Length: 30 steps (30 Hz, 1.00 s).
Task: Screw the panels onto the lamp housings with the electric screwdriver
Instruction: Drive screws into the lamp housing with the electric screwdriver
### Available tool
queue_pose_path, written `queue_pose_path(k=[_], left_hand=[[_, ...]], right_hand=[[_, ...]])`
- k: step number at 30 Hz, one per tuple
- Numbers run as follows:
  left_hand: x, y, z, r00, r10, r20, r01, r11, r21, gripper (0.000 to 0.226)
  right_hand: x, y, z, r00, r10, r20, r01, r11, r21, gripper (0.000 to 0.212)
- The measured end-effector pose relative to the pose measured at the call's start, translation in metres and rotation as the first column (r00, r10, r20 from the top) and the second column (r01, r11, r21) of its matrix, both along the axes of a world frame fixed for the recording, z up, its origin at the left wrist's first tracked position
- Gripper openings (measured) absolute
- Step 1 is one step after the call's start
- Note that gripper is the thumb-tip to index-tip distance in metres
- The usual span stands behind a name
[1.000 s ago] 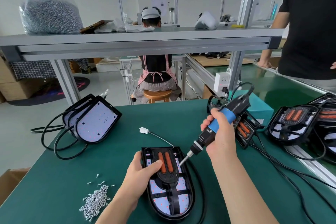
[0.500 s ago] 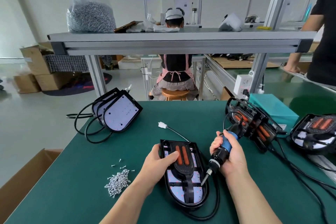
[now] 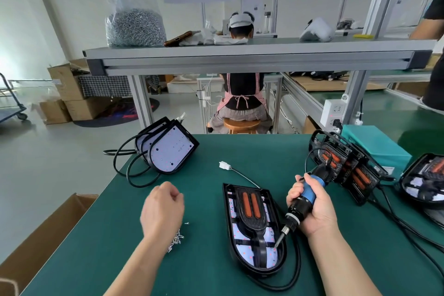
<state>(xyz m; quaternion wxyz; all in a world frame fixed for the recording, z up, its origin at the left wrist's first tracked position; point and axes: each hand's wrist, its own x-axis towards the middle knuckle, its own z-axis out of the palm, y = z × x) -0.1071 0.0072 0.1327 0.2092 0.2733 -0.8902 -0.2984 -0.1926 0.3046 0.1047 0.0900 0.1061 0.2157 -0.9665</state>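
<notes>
Right hand [image 3: 315,210] clamped round screwdriver [image 3: 300,206], bit tip down on housing [image 3: 242,251] just left of that hand, left hand [image 3: 162,209] curled over screws [image 3: 177,240] — most hidden beneath its wrist — fingers turned away, grip cannot be told

Black lamp housing [image 3: 258,269] flat, orange-slotted panel [image 3: 251,209] atop, elec. screwdriver [image 3: 297,210] tilted, bit at lwr-R edge

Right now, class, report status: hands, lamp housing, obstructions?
Left hand above loose screws, grip unclear. Right hand grips electric screwdriver, bit on lamp housing. Nothing blocking.
</notes>
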Motion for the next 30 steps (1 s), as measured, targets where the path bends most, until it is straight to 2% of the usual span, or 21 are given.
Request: queue_pose_path(k=[2, 5, 14, 16, 20, 24, 27, 30], left_hand=[[-0.002, -0.019, 0.0, 0.989, 0.014, 0.148, -0.002, 0.997, -0.08, 0.008], [-0.003, -0.032, -0.002, 0.954, 0.003, 0.299, 0.024, 0.996, -0.085, 0.011], [-0.008, -0.031, -0.005, 0.942, -0.055, 0.331, 0.102, 0.987, -0.127, 0.013], [-0.007, -0.025, -0.002, 0.959, -0.08, 0.273, 0.119, 0.985, -0.127, 0.011], [-0.005, 0.007, 0.017, 0.981, -0.192, 0.009, 0.192, 0.981, -0.03, 0.013], [0.002, 0.06, 0.045, 0.897, -0.397, -0.194, 0.415, 0.908, 0.059, 0.021], [0.011, 0.101, 0.055, 0.801, -0.549, -0.239, 0.577, 0.814, 0.062, 0.022], [0.018, 0.133, 0.05, 0.742, -0.645, -0.184, 0.655, 0.755, -0.002, 0.018]], right_hand=[[0.0, 0.0, -0.001, 1.0, 0.001, -0.001, -0.001, 1.0, 0.0, 0.019], [0.0, 0.0, 0.0, 1.0, 0.006, -0.003, -0.006, 1.0, -0.001, 0.024], [0.0, 0.0, -0.001, 1.0, 0.001, -0.005, -0.001, 1.0, -0.002, 0.028], [0.0, 0.0, -0.001, 1.0, 0.001, -0.003, -0.001, 1.0, -0.007, 0.029], [-0.001, 0.0, 0.0, 1.0, -0.013, 0.002, 0.013, 0.999, -0.03, 0.027], [0.0, 0.0, 0.002, 1.0, -0.021, 0.008, 0.022, 0.997, -0.078, 0.026], [0.0, -0.001, 0.004, 0.999, -0.037, 0.025, 0.041, 0.988, -0.147, 0.02], [0.001, -0.001, 0.007, 0.998, -0.05, 0.036, 0.056, 0.982, -0.182, 0.017]])
